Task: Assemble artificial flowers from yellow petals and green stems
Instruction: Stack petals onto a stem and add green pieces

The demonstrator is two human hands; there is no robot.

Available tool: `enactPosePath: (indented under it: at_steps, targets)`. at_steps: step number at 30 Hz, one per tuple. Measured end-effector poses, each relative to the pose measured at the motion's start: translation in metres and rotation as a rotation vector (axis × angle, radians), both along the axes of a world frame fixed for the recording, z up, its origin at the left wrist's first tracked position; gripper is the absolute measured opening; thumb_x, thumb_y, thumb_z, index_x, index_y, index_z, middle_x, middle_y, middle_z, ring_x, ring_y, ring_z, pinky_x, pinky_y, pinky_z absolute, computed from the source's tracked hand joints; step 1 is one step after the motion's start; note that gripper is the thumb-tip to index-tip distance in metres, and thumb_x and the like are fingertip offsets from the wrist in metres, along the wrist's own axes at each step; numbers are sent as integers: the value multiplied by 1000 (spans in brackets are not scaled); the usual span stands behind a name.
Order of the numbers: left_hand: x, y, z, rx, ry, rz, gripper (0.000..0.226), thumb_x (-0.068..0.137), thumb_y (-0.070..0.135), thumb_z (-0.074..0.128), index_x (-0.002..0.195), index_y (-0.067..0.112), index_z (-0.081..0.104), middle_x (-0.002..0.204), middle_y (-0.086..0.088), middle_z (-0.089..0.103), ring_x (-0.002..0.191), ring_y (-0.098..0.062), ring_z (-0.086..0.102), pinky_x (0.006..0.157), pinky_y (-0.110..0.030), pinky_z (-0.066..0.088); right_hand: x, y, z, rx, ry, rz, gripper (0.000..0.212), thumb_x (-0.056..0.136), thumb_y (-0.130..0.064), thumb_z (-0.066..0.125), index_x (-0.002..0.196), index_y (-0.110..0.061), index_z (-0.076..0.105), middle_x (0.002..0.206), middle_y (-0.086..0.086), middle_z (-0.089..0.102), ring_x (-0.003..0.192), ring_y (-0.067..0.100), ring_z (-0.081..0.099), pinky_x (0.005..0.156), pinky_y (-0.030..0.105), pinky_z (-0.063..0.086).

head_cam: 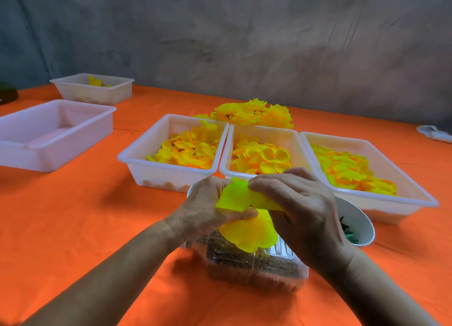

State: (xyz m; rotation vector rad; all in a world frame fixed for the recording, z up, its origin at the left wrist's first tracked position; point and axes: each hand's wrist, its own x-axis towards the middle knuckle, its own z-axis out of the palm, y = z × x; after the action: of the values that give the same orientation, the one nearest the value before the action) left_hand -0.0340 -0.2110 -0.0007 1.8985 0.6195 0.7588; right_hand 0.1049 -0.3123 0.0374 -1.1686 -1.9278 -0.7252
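Both hands, left hand (208,208) and right hand (300,210), are pinching yellow petals (241,198) above the clear container (254,264); a loosening grip is risking petals slipping out of alignment.

From my remote view I see two bare forearms, no sleeves, watch, rings or gloves visible. The left hand (205,210) and right hand (300,210) show veined backs, creased knuckles and short nails.

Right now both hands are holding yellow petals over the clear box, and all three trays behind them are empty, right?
Not quite. Both hands do hold yellow petals over the clear box, but the head view shows all three trays full of petals.
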Motion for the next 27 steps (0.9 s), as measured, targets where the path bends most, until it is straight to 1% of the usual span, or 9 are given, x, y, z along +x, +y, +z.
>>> enactPosePath:
  at_steps: [3, 6, 11, 15, 18, 21, 23, 25, 27]
  targets:
    - [1, 0, 0, -21, 2, 26, 29, 47, 55, 75, 72, 41, 71, 67, 9, 67, 61, -4, 57, 62, -31, 47, 2, 0, -3, 4, -18, 15, 16, 82, 5, 58, 85, 0, 73, 90, 9, 73, 72, 24, 70, 63, 36, 51]
    - [1, -2, 2, -27, -11, 38, 30, 46, 50, 78, 73, 37, 72, 73, 3, 71, 68, -12, 61, 70, -41, 54, 3, 0, -8, -6, -45, -5, 24, 83, 9, 52, 94, 2, 72, 99, 14, 70, 73, 33, 66, 62, 39, 52]
    - [-11, -3, 8, -63, -74, -131, 21, 71, 1, 77, 87, 15, 74, 79, 3, 72, 72, -5, 64, 64, -20, 51, 5, 1, -9, -30, -30, -9, 30, 83, 6, 47, 103, 3, 69, 92, 15, 68, 68, 32, 61, 60, 36, 48]
    - [-17, -2, 13, -254, -212, -80, 14, 73, 6, 68, 85, 7, 74, 85, -13, 71, 78, -21, 64, 68, -25, 52, 7, 2, -14, -44, 8, 8, 26, 86, 2, 49, 102, 2, 70, 88, 13, 69, 69, 32, 61, 62, 36, 50]
    - [-17, 1, 15, -332, -271, -16, 33, 73, 18, 46, 85, 4, 74, 94, -22, 69, 90, -34, 61, 86, -40, 48, 7, 3, -18, -49, 41, 34, 30, 94, -7, 43, 100, 2, 70, 89, 13, 69, 71, 32, 61, 63, 36, 51]
    - [-15, -2, 20, -323, -243, 56, 27, 76, 36, 62, 71, 14, 76, 83, -9, 73, 84, -20, 64, 86, -36, 45, 8, 3, -20, -49, 57, 41, 28, 94, -8, 45, 100, 2, 70, 89, 12, 68, 71, 32, 60, 63, 36, 50]
    - [-14, -5, 21, -271, -227, 61, 34, 68, 38, 77, 76, 6, 75, 82, -12, 73, 78, -15, 64, 78, -26, 47, 9, 3, -21, -47, 56, 34, 22, 89, -3, 52, 100, 2, 70, 90, 12, 68, 72, 31, 60, 63, 35, 50]
    - [-13, -6, 18, -274, -235, 74, 49, 60, 42, 75, 80, -3, 72, 81, -17, 71, 74, -19, 64, 76, -29, 48, 11, 4, -22, -51, 54, 31, 20, 87, -3, 56, 100, 1, 71, 91, 12, 68, 74, 31, 61, 64, 34, 50]
    - [-13, -8, 19, -308, -238, 103, 42, 55, 42, 75, 72, 4, 73, 75, -11, 72, 69, -16, 64, 73, -28, 47, 12, 4, -24, -56, 56, 18, 22, 86, -5, 55, 100, 0, 71, 91, 12, 69, 74, 31, 62, 65, 35, 50]
